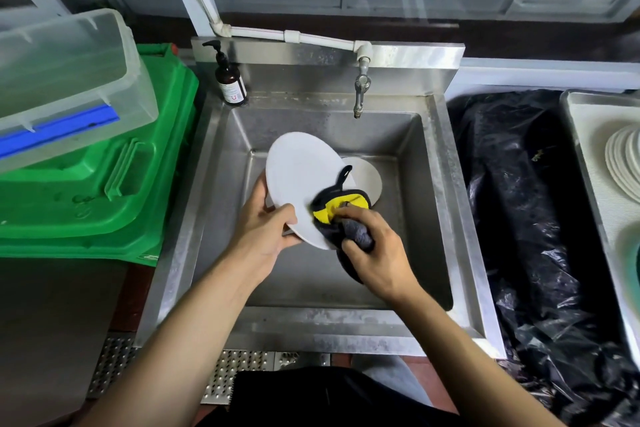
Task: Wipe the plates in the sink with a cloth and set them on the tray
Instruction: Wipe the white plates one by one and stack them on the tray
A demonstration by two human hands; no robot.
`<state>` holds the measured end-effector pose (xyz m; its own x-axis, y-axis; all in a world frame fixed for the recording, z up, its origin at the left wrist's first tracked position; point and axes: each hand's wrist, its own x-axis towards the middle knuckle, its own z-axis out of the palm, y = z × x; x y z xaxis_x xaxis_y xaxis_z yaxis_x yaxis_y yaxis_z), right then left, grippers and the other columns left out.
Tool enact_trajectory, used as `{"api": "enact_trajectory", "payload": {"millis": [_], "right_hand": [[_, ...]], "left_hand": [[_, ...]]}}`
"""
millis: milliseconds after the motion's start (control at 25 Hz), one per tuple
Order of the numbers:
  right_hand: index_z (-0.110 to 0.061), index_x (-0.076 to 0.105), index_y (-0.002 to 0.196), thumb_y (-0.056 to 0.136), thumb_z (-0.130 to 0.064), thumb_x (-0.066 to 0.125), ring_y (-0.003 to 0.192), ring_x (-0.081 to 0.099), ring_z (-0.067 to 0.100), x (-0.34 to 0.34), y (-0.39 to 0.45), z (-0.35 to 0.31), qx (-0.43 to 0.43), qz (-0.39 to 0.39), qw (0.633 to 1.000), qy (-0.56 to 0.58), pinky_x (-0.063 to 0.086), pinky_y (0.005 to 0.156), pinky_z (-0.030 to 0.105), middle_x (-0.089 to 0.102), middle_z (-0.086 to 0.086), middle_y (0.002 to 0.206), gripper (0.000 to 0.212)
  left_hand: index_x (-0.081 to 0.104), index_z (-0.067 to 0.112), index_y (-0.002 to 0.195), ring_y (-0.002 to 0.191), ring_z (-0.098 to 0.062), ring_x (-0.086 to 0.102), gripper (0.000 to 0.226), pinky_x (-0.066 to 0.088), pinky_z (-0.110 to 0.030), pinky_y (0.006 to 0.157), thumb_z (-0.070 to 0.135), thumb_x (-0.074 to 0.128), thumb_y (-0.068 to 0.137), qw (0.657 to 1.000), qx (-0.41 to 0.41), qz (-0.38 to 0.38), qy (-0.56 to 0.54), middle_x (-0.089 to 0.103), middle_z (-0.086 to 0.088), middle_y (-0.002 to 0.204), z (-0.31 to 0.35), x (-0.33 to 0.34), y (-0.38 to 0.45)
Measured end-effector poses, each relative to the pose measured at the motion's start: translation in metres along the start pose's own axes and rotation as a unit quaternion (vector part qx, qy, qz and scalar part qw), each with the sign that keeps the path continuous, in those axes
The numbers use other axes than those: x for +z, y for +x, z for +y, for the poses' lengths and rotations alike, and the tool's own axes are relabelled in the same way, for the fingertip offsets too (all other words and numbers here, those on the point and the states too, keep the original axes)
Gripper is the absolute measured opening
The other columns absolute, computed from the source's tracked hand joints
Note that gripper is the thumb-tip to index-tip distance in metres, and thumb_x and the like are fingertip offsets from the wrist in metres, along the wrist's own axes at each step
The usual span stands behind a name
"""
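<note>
Gripping is sound on both sides. Your left hand (268,229) is holding a white plate (304,184) by its lower-left rim, thumb lying over the face and fingers curled behind, with the plate tilted up above the sink (433,204) near the centre of the frame. Your right hand (372,250) is clutching a bunched dark cloth (341,215) with a yellow patch, fingers closed round it, and is pressing it against the lower-right part of the plate's face.

A second plate (367,177) is lying on the sink floor just behind the held one, partly hidden by it. At the right edge of the frame a stack of wiped plates (623,159) is resting on the tray (588,121); black plastic sheeting (519,201) is lying between sink and tray.

Judgement: you are wiping, with at least one plate waiting.

Recommendations for this step:
- Carry the cloth across the whole face in overlapping arcs; the upper half is looking untouched by the cloth at present.
- Rotate the plate in your left grip so the area under your thumb is also getting wiped.
- Do the underside as well; it is hidden from view, so its condition cannot be confirmed.
- Keep the plate over the sink while you are working, since a wet rim may be slipping in a one-handed hold.
- Mind the cloth's loose hanging loop so it is not catching on the rim.
</note>
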<state>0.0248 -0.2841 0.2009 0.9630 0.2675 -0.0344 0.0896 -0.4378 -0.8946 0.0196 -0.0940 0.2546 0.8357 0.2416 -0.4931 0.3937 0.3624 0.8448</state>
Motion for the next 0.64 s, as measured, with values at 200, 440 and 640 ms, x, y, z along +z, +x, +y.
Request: {"api": "enact_trajectory", "payload": {"millis": [200, 440, 640], "right_hand": [[-0.029, 0.065, 0.132, 0.080, -0.045, 0.080, 0.129, 0.051, 0.019, 0.006, -0.009, -0.006, -0.129, 0.040, 0.980, -0.143, 0.045, 0.108, 0.034, 0.053, -0.002, 0.139, 0.056], [-0.025, 0.074, 0.124, 0.096, -0.027, 0.069, 0.120, 0.061, 0.035, 0.010, -0.007, 0.002, -0.239, 0.139, 0.916, -0.291, 0.055, 0.085, 0.051, 0.068, 0.006, 0.126, 0.029], [-0.023, 0.077, 0.115, 0.098, -0.028, 0.069, 0.106, 0.063, 0.023, 0.001, -0.010, -0.013, -0.213, 0.144, 0.939, -0.227, 0.055, 0.082, 0.035, 0.069, -0.006, 0.117, 0.020]], "left_hand": [[0.060, 0.030, 0.125, 0.112, -0.034, 0.065, 0.069, 0.061, -0.053, 0.074, -0.019, 0.038, 0.081, 1.000, -0.021, -0.001, -0.020, 0.068, -0.006, 0.118, 0.006, 0.008, -0.001], [0.054, 0.024, 0.134, 0.105, -0.047, 0.067, 0.067, 0.060, -0.056, 0.073, -0.016, 0.041, 0.082, 0.999, -0.039, -0.015, -0.008, 0.064, -0.023, 0.124, 0.014, 0.013, -0.003], [0.048, 0.030, 0.140, 0.092, -0.038, 0.075, 0.058, 0.060, -0.056, 0.080, 0.005, 0.061, 0.090, 0.999, -0.038, -0.023, 0.024, 0.071, -0.021, 0.114, 0.023, 0.016, -0.009]]}}
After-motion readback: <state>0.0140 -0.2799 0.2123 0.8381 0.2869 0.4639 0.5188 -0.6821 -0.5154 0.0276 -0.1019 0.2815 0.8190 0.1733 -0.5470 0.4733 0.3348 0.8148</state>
